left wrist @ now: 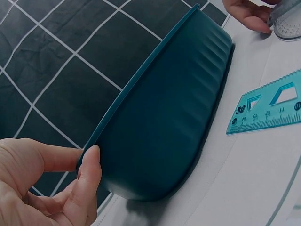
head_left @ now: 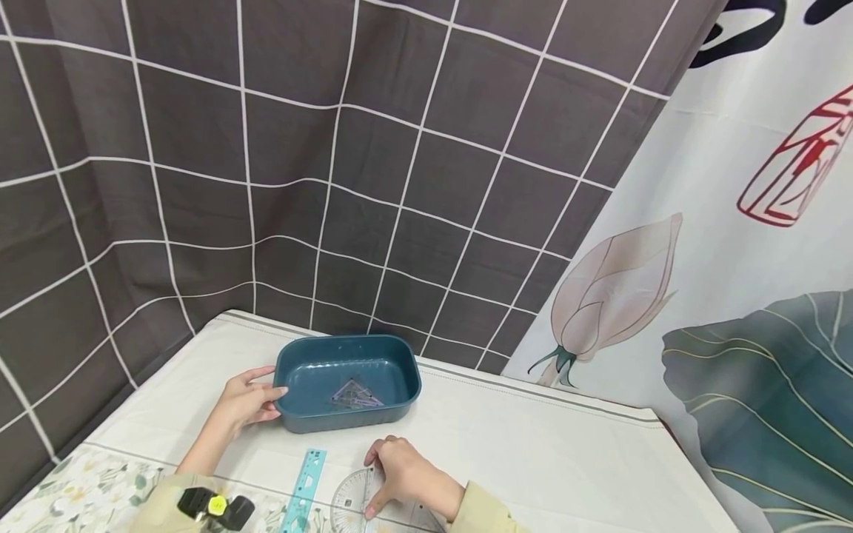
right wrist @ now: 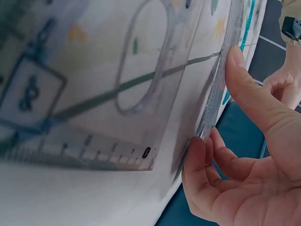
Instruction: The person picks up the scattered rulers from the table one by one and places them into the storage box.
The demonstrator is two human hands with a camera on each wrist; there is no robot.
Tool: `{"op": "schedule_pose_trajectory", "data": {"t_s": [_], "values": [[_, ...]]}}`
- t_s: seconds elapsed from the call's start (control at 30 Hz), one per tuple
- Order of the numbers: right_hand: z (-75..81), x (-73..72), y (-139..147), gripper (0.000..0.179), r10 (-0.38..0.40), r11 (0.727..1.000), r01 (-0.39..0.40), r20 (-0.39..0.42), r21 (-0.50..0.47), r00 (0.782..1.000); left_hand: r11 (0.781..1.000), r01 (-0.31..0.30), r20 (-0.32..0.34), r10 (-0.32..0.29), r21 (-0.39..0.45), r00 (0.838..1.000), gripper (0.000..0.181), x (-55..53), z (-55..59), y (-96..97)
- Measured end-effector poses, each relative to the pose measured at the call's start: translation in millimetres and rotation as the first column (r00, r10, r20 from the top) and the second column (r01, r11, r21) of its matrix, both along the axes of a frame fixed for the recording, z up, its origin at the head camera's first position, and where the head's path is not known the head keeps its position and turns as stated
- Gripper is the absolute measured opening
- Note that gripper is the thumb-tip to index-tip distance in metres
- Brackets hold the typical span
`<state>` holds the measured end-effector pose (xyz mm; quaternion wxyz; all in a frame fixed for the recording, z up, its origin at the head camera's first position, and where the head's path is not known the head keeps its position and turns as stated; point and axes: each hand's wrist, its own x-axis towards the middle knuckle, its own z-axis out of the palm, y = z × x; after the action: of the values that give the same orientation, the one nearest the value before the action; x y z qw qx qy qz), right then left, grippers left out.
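My left hand (head_left: 248, 400) pinches the rim of a dark blue-green basin (head_left: 346, 423) at its left end, thumb and fingers on either side of the edge in the left wrist view. Inside the basin lies a clear triangular set square (head_left: 356, 394). In front of the basin, my right hand (head_left: 408, 474) holds a clear protractor (head_left: 348, 503) by its straight edge, between thumb and fingertips. A turquoise ruler (head_left: 305, 488) lies between the two hands. Close by the right hand in its wrist view is another clear measuring piece with a slot (right wrist: 127, 136), only partly in frame.
A white cloth (head_left: 533, 444) covers the table, with a floral-printed part (head_left: 93, 481) along the near side. Behind the table hangs a dark grid-patterned curtain (head_left: 373, 170). To the right is a white curtain with a printed flower bud (head_left: 606, 296).
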<state>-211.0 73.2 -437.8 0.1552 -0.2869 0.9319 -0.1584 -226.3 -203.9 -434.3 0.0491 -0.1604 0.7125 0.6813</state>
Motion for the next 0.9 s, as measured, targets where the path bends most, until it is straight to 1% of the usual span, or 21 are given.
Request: {"op": "schedule_pose_trajectory", "data": {"t_s": [0.1,0.17,0.23,0.33,0.4,0.47,0.53,0.6,0.7,0.73,0.8,0.87,0.9], "values": [[-0.2,-2.4,2.0,0.046,-0.024,0.998,0.026,0.045,-0.051,0.999,1.0,0.002,-0.001,-0.002,-0.001,1.0,0.07,-0.1,-0.4,0.1],[0.0,-5.3,4.0,0.042,-0.04,0.992,0.051,0.096,-0.112,0.995,1.0,0.002,-0.001,-0.002,-0.001,1.0,0.07,-0.1,-0.3,0.3],[0.1,-9.3,6.6,0.036,-0.054,0.979,0.085,0.166,-0.187,0.985,1.0,0.001,-0.001,-0.001,0.001,1.0,0.07,-0.1,-0.2,0.5],[0.9,-17.2,10.7,0.026,-0.06,0.952,0.14,0.281,-0.272,0.958,1.0,-0.002,-0.001,0.002,0.001,1.0,0.07,-0.1,0.2,0.7],[1.9,-22.6,13.6,0.02,-0.062,0.94,0.174,0.356,-0.293,0.932,1.0,-0.003,-0.001,0.003,-0.002,1.0,0.07,0.0,0.3,0.9],[3.8,-27.7,16.4,0.014,-0.052,0.932,0.201,0.438,-0.301,0.898,1.0,-0.003,-0.001,0.003,-0.004,1.0,0.07,0.1,0.2,1.1],[6.0,-32.1,19.0,0.011,-0.027,0.927,0.217,0.522,-0.307,0.853,1.0,-0.002,-0.002,0.002,-0.005,1.0,0.07,0.1,0.0,1.2],[8.9,-35.8,21.4,0.011,0.009,0.922,0.226,0.601,-0.315,0.799,1.0,0.0,-0.002,0.0,-0.006,1.0,0.07,0.0,-0.2,1.1],[13.3,-40.5,23.5,0.016,0.07,0.913,0.226,0.678,-0.338,0.732,1.0,0.001,-0.004,-0.001,-0.006,1.0,0.07,0.1,-0.1,1.0],[15.1,-42.0,23.7,0.017,0.085,0.912,0.223,0.689,-0.345,0.719,1.0,0.001,-0.004,-0.002,-0.007,1.0,0.07,0.2,0.0,0.9],[18.6,-44.8,23.8,0.018,0.108,0.907,0.217,0.699,-0.36,0.707,1.0,0.002,-0.004,-0.002,-0.007,1.0,0.07,0.5,0.3,0.8],[22.3,-47.6,23.0,0.019,0.12,0.898,0.224,0.7,-0.379,0.704,1.0,0.002,-0.004,-0.002,-0.007,1.0,0.07,0.8,0.7,0.7],[24.3,-49.1,22.5,0.02,0.121,0.893,0.228,0.697,-0.387,0.707,1.0,0.001,-0.003,-0.001,-0.007,1.0,0.07,1.0,0.8,0.6]]}}
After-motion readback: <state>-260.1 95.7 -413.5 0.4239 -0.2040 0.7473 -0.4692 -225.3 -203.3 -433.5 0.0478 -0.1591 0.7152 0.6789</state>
